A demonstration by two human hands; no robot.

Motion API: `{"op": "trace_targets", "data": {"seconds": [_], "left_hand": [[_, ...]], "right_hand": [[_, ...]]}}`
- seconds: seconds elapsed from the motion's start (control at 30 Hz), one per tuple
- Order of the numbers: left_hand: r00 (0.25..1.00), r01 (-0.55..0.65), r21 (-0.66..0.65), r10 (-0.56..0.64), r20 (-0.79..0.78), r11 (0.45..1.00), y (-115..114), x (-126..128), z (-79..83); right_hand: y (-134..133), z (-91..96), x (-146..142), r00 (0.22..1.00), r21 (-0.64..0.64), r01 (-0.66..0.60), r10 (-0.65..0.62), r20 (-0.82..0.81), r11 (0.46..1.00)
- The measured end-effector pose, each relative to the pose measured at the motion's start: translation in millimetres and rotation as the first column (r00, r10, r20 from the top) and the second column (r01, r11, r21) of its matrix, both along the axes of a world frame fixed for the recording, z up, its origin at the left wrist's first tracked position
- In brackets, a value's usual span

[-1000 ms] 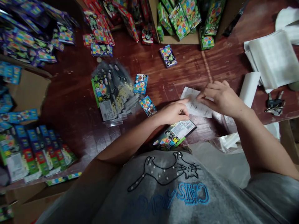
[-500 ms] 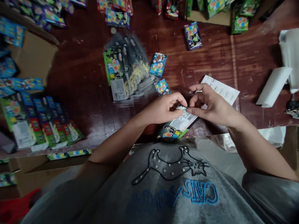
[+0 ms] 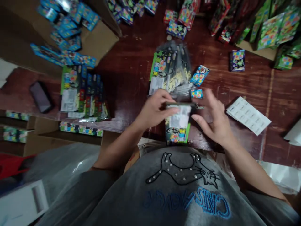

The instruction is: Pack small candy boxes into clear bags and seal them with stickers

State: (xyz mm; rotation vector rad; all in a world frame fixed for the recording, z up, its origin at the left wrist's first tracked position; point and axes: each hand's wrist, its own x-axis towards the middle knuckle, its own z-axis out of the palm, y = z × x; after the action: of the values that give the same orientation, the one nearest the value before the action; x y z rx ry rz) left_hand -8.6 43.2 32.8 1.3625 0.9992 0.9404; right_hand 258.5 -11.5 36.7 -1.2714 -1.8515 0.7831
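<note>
My left hand [image 3: 158,110] pinches the upper edge of a printed plastic pouch [image 3: 175,133], thumb on the near side. The pouch is black and green with a white label panel, and it hangs at the table's front edge. Just right of it, my right hand [image 3: 213,121] is open, thumb and fingers apart, slightly blurred. Beyond the hands lies a fanned stack of similar pouches [image 3: 162,67]. Two small blue boxes [image 3: 199,75] lie beside that stack. A sheet of labels [image 3: 248,115] rests to the right of my right hand.
Filled pouches [image 3: 70,91] lie in a row at the left, near a phone [image 3: 40,96]. A cardboard box [image 3: 103,40] holds blue boxes at the back left. Red boxes [image 3: 188,14], green boxes [image 3: 270,29] and a purple box [image 3: 237,60] are at the back.
My right hand has let go of the pouch and opened out to the right. My left hand still holds the pouch. The view has swung left, bringing the phone into sight.
</note>
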Motion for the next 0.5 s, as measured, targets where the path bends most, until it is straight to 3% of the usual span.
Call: {"op": "trace_targets", "data": {"seconds": [0.1, 0.17, 0.23, 0.33, 0.43, 0.5], "left_hand": [[0.896, -0.385, -0.018, 0.378, 0.233, 0.923, -10.4, -39.5, -2.4], [0.824, -0.464, -0.067, 0.458, 0.332, 0.883, -25.5, -52.8, -11.4], [0.838, -0.441, -0.071, 0.439, 0.326, 0.895, -45.2, -56.7, -23.5], [0.95, -0.267, -0.02, 0.266, 0.166, 0.964, -72.0, -55.5, -36.7], [0.995, -0.101, 0.008, 0.101, 0.023, 0.995, -80.4, -49.4, -37.8], [0.992, -0.125, 0.041, 0.123, 0.035, 0.991, -75.2, -41.3, -36.3]], "right_hand": [[1.9, -11.7, -13.1, 0.96, -0.067, 0.043, -0.06, -0.273, 0.997], [2.3, -23.2, -26.4, 0.922, -0.121, 0.053, -0.095, -0.375, 0.991], [4.4, -32.7, -40.5, 0.894, -0.119, 0.134, -0.172, -0.414, 0.984], [11.0, -37.2, -53.5, 0.86, -0.051, 0.264, -0.259, -0.439, 0.963], [15.8, -34.8, -56.7, 0.894, 0.003, 0.215, -0.196, -0.404, 0.977], [14.9, -34.0, -58.4, 0.925, 0.047, 0.163, -0.136, -0.355, 0.986]]}}
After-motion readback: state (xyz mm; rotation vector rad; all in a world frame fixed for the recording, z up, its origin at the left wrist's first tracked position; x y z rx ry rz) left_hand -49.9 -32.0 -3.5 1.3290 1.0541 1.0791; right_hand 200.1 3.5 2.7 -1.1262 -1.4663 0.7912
